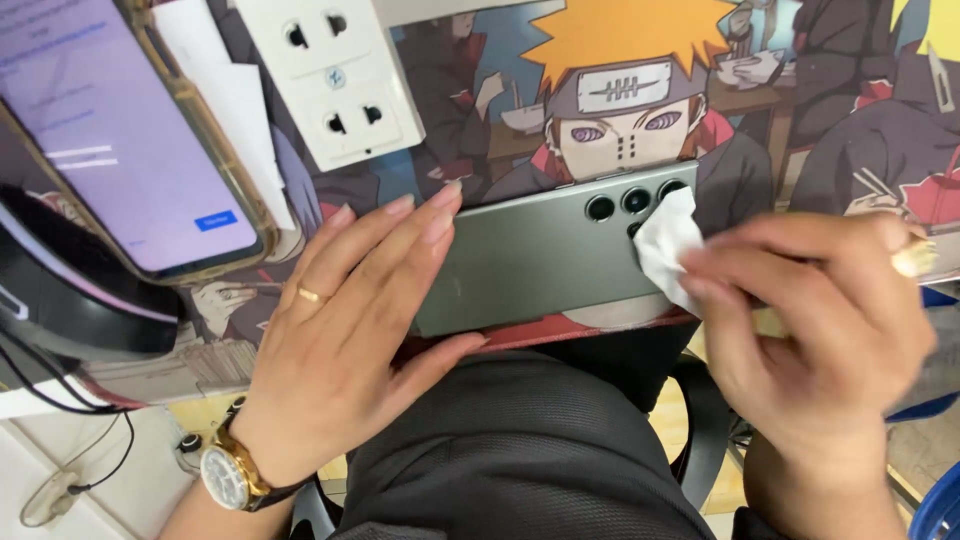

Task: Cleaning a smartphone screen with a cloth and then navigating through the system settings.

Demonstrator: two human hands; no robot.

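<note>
Phone (540, 260), green and face down, lies at the near edge of the printed mat (800, 120), long axis left to right. Your left hand (350, 330) presses flat, fingers spread, on its left end; your right hand (810, 320) pinches a white wipe (668, 245) against the camera lenses (635, 203) at its right end.

Matt green phone back (530, 265), soft white wipe (668, 243), glossy printed mat (480, 90)

Right hand (810, 330) motion-blurred; cloth (668, 245) hides green phone (530, 260) corner.
</note>
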